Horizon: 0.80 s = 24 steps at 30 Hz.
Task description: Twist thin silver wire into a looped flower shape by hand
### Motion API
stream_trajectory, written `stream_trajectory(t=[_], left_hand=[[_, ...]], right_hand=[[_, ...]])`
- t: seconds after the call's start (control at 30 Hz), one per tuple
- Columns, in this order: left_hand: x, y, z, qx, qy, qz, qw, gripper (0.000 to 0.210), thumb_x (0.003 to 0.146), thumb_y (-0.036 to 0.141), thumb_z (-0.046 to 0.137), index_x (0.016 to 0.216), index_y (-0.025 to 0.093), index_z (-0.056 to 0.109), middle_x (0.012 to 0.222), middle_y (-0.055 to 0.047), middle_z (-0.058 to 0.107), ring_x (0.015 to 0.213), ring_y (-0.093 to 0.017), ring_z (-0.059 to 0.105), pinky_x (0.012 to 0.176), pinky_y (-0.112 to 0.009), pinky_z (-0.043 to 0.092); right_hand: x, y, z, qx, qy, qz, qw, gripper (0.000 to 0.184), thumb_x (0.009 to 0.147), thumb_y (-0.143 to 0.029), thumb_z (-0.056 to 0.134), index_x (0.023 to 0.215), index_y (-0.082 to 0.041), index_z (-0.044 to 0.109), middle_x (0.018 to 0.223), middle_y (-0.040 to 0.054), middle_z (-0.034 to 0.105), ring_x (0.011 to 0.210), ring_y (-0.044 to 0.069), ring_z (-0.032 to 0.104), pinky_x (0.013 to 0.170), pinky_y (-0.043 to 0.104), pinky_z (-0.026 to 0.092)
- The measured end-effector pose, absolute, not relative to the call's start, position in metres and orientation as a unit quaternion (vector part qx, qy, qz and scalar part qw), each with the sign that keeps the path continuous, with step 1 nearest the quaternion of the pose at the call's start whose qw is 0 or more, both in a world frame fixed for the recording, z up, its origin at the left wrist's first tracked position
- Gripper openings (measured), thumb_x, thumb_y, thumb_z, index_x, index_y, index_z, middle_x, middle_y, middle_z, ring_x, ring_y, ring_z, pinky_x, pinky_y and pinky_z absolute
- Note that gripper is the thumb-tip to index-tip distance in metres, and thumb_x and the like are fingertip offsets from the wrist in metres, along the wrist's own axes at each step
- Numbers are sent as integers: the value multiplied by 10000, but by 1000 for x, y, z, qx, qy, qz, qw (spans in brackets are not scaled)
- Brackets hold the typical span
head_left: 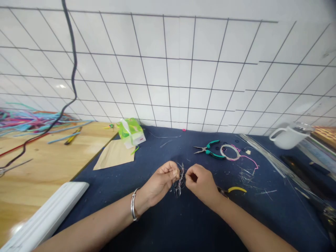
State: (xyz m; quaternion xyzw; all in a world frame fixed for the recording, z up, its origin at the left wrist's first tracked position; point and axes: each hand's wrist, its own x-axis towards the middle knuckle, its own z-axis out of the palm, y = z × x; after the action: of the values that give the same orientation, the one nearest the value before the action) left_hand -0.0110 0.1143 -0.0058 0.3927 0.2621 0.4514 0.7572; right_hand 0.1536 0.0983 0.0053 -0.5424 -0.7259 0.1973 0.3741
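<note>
My left hand, with a silver bangle at the wrist, pinches a small tangle of thin silver wire between thumb and fingertips. Dark or reddish bits show along the wire, too small to name. Close on the other side of the wire is my right hand, its fingers curled and pressed together. Whether a wire end lies in that pinch is hidden. Just beyond my right forearm, a yellow-handled tool is partly covered by the arm. Farther back lie needle-nose pliers with teal handles, their jaws pointing left.
A white ring-shaped spool with pink cord and loose wire scraps lie right. Long wires and a white mug stand beyond. Leftward are a beige paper, green packet, white bar and pipe cleaners.
</note>
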Motion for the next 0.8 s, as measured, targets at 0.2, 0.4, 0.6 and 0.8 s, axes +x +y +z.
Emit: stream_trajectory(t=[0.2, 0.4, 0.6, 0.8], left_hand=[[-14, 118, -6, 458, 321, 381, 736, 79, 765, 193, 601, 747, 136, 548, 684, -4, 532, 650, -99, 466, 625, -215, 340], [-20, 124, -4, 613, 391, 294, 621, 58, 748, 182, 567, 753, 141, 608, 686, -11, 580, 638, -115, 490, 621, -236, 359], [-19, 123, 2, 660, 392, 234, 597, 115, 724, 191, 548, 726, 143, 652, 700, -25, 607, 652, -134, 521, 617, -242, 379], [-19, 119, 2, 608, 404, 294, 617, 58, 683, 149, 547, 664, 140, 601, 601, 16, 520, 554, -93, 432, 544, -213, 326]], right_hand=[[165, 108, 0, -574, -682, 241, 383, 105, 641, -82, 466, 611, -177, 499, 614, -13, 530, 558, 109, 480, 551, 230, 385], [158, 106, 4, -504, -555, 519, 411, 96, 649, -90, 440, 607, -176, 443, 727, -8, 590, 430, 54, 446, 441, 197, 387], [148, 101, 14, -507, -651, 398, 401, 129, 656, -61, 456, 607, -171, 502, 690, -10, 585, 581, 95, 508, 559, 214, 414], [147, 101, 17, -484, -706, 328, 400, 133, 712, -75, 461, 649, -177, 518, 744, 5, 585, 679, 123, 527, 641, 241, 419]])
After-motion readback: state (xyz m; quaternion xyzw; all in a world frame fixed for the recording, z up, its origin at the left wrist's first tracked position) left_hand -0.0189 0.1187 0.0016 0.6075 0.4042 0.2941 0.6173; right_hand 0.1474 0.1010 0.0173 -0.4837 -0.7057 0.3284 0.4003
